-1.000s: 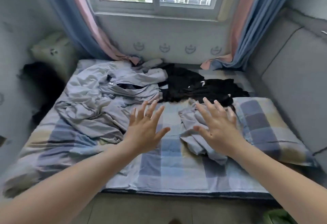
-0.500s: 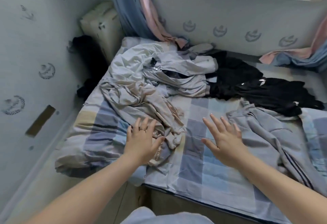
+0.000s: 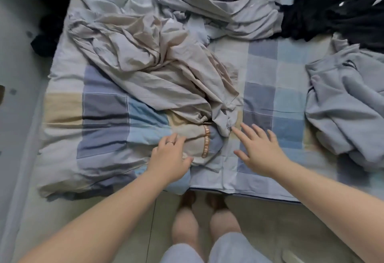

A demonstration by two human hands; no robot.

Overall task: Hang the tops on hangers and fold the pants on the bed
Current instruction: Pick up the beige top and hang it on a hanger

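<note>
A bed (image 3: 287, 100) with a blue, grey and cream checked cover is seen from above, and several pieces of clothing are strewn over it. A crumpled beige garment (image 3: 155, 71) is spread across the middle left of the bed, and its near end bears a brown lettered band (image 3: 206, 144). The left hand (image 3: 169, 156), on which a ring (image 3: 170, 142) is worn, is laid on this near end just beside the band. Its fingers are bent down onto the cloth and its thumb is stretched along the fabric edge; whether the cloth is actually gripped cannot be told. The right hand (image 3: 259, 152) is held open with fingers spread over a bare part of the cover, and nothing is grasped by it; its forefinger is pointed at a bunched cuff of the beige garment, very near it. A pale grey garment (image 3: 342, 107) is heaped at the right edge, well apart from both hands. Black clothes (image 3: 342, 7) are piled at the far right corner, and a grey-blue garment (image 3: 239, 7) is rumpled along the far side. The person's bare legs (image 3: 187, 225) are seen below on the light floor (image 3: 62, 221), close against the bed.
</note>
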